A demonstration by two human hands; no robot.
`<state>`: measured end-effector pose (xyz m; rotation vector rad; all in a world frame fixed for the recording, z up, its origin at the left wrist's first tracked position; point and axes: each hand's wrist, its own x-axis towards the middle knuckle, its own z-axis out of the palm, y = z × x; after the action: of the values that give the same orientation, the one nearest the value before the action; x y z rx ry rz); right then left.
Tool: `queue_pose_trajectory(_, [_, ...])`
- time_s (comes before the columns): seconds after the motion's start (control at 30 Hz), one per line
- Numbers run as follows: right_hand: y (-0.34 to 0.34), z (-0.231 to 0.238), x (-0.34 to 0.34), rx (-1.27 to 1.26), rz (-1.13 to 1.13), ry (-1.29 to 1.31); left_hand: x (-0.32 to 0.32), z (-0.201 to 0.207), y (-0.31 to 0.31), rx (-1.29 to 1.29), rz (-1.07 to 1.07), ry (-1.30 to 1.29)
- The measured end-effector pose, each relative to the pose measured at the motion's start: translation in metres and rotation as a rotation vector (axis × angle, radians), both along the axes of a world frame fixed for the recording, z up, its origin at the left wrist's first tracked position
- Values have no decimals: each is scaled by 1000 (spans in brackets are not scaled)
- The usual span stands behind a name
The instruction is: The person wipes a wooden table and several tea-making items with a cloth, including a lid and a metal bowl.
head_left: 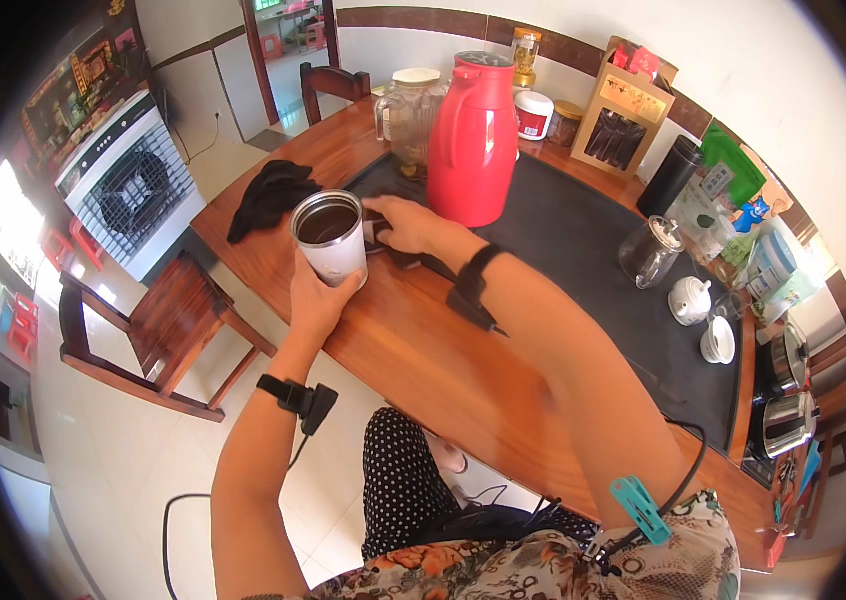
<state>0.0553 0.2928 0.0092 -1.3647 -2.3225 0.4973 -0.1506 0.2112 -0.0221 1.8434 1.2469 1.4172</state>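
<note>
My left hand (325, 292) is wrapped round a white tumbler (346, 262) with a steel rim, its open top facing up. The inside looks dark brown; whether that is liquid, I cannot tell. Just right of the tumbler, my right hand (406, 226) is closed with its fingers bent down over a small dark and greyish thing (398, 259), possibly a cloth, mostly hidden beneath it. A crumpled black cloth (271, 200) lies on the wooden table (443, 330) left of the tumbler. Beyond my right hand stands a tall red thermos jug (478, 150).
Behind the thermos are a glass pitcher (411, 120) and several jars. A black inlaid tray (563, 250) carries a glass teapot (648, 252), a white teapot (689, 300) and a white cup (717, 340). A wooden chair (168, 330) stands left of the table.
</note>
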Motion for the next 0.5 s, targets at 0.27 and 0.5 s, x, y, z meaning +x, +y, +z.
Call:
queue_pose_trajectory(0.27, [55, -12, -23, 0, -73, -176, 3, 4, -3, -47, -4, -19])
queue_pose_trajectory(0.5, [45, -19, -18, 64, -123, -345, 5, 5, -4, -46, 45, -8])
